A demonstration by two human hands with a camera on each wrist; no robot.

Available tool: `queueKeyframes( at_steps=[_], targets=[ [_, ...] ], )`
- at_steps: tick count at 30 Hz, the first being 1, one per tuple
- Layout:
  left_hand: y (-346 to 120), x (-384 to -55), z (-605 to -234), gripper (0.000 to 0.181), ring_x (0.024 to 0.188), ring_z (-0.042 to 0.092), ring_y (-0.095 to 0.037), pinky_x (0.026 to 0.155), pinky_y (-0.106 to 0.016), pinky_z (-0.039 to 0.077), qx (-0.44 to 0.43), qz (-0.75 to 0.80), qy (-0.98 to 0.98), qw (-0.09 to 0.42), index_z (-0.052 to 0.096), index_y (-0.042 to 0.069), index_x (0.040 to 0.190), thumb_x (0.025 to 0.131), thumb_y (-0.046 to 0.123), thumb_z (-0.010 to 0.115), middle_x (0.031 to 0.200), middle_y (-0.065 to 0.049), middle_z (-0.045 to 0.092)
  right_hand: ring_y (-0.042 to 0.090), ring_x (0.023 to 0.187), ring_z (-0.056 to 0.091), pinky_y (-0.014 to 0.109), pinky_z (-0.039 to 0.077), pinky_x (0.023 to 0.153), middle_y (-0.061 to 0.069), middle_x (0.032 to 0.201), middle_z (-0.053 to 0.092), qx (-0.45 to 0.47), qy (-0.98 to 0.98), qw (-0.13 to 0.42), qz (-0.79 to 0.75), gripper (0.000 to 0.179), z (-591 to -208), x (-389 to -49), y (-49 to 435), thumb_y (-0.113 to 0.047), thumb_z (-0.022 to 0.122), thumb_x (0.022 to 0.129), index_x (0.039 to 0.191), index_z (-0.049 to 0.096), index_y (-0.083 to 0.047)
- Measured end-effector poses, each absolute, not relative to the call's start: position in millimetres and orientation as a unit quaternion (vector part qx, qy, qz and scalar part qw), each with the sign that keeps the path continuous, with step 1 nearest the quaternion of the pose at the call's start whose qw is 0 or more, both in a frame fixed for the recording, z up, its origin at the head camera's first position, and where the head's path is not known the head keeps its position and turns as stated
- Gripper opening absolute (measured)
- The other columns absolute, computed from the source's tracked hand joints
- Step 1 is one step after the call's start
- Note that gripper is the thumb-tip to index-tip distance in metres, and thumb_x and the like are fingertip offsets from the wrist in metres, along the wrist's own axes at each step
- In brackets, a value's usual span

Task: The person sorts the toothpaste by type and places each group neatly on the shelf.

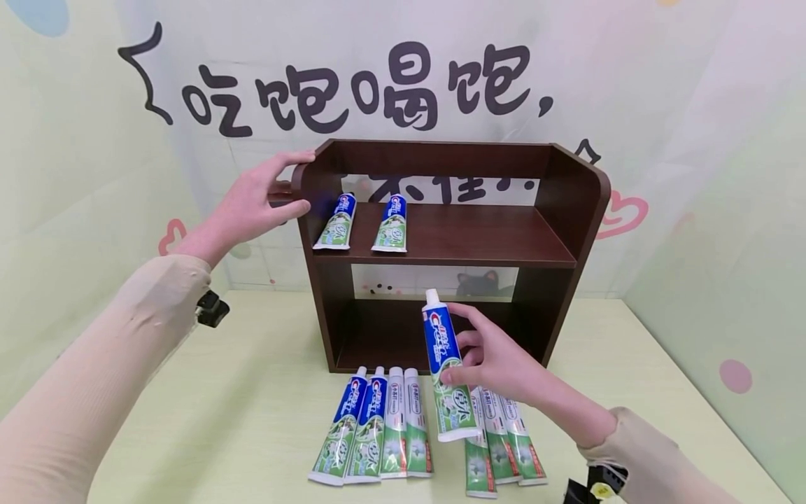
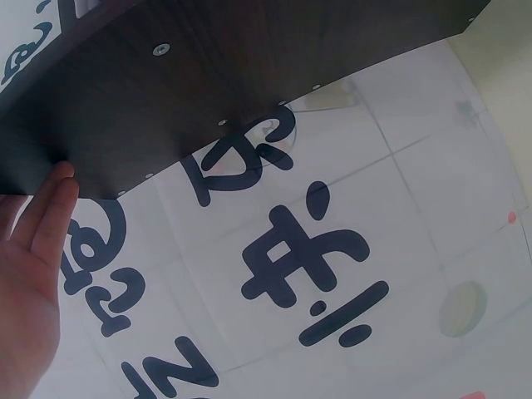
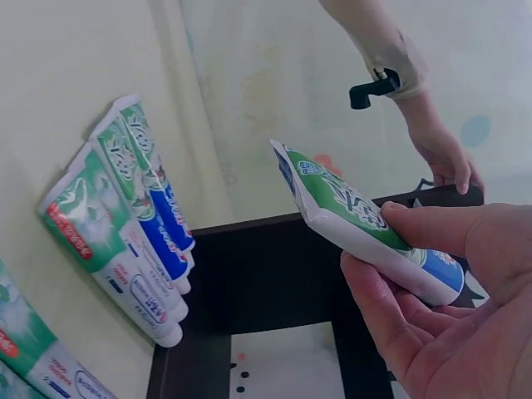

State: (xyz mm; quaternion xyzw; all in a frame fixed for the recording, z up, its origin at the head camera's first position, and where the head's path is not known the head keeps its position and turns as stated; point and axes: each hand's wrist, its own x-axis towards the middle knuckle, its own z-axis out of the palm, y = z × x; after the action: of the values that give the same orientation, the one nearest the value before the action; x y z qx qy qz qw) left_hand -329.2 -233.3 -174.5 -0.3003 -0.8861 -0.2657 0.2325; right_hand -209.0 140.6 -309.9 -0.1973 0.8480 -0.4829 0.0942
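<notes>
In the head view my right hand (image 1: pixel 497 357) holds a blue and green toothpaste tube (image 1: pixel 450 381) between thumb and fingers, its white cap up. The tube hangs in front of the lower level of a dark brown two-level shelf (image 1: pixel 478 234). Seen in the right wrist view, the thumb lies on the printed face of the tube (image 3: pixel 353 195). My left hand (image 1: pixel 255 196) touches the shelf's upper left side; its fingers (image 2: pixel 51 208) lie fairly straight against the panel. Two like tubes, one at the left end (image 1: pixel 340 224) and one beside it (image 1: pixel 392 227), lie on the upper level.
Before the shelf, two blue and green tubes (image 1: pixel 340 434) lie beside two white and green tubes (image 1: pixel 394 420) on the pale table (image 1: pixel 208 420). Several more white and green tubes (image 1: pixel 478 455) lie to the right, partly behind the held tube. A wall with black lettering (image 1: pixel 409 87) stands behind.
</notes>
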Motion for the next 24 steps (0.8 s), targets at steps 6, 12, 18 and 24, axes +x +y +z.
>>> queueKeyframes(
  at_steps=[6,12,18,24],
  targets=[
    [-234,-329,-175,0.062,0.118,0.065,-0.037,0.102,-0.04,0.051,-0.298,-0.267,-0.887,0.23,0.041,0.02,0.149,0.092,0.016,0.067,0.156,0.003,0.042,0.016,0.084,0.068,0.035,0.063,0.078,0.011,0.114,0.069,-0.201,0.853,0.081,-0.475,0.092,-297,-212,141,-0.017,0.08,0.083,0.155,0.023,-0.024],
    [-234,-329,-175,0.062,0.117,0.066,-0.037,0.102,-0.036,0.052,-0.3,-0.267,-0.886,0.232,0.041,0.02,0.149,0.092,0.015,0.067,0.156,0.003,0.043,0.016,0.086,0.07,0.036,0.063,0.079,0.014,0.118,0.068,-0.205,0.851,0.07,-0.479,0.092,-286,-217,142,-0.015,0.079,0.083,0.155,0.022,-0.024],
    [-234,-329,-175,0.062,0.116,0.066,-0.038,0.101,-0.036,0.052,-0.303,-0.267,-0.885,0.233,0.041,0.019,0.149,0.092,0.014,0.067,0.156,0.002,0.043,0.017,0.087,0.071,0.036,0.063,0.078,0.015,0.12,0.067,-0.207,0.847,0.057,-0.486,0.092,-275,-223,142,-0.013,0.078,0.084,0.155,0.021,-0.024],
    [-234,-329,-175,0.062,0.116,0.066,-0.038,0.101,-0.032,0.052,-0.302,-0.267,-0.885,0.232,0.041,0.019,0.149,0.092,0.014,0.066,0.156,0.002,0.043,0.02,0.089,0.071,0.037,0.063,0.079,0.016,0.123,0.066,-0.216,0.842,0.048,-0.492,0.093,-263,-229,141,-0.011,0.078,0.083,0.155,0.022,-0.024]
  ],
)
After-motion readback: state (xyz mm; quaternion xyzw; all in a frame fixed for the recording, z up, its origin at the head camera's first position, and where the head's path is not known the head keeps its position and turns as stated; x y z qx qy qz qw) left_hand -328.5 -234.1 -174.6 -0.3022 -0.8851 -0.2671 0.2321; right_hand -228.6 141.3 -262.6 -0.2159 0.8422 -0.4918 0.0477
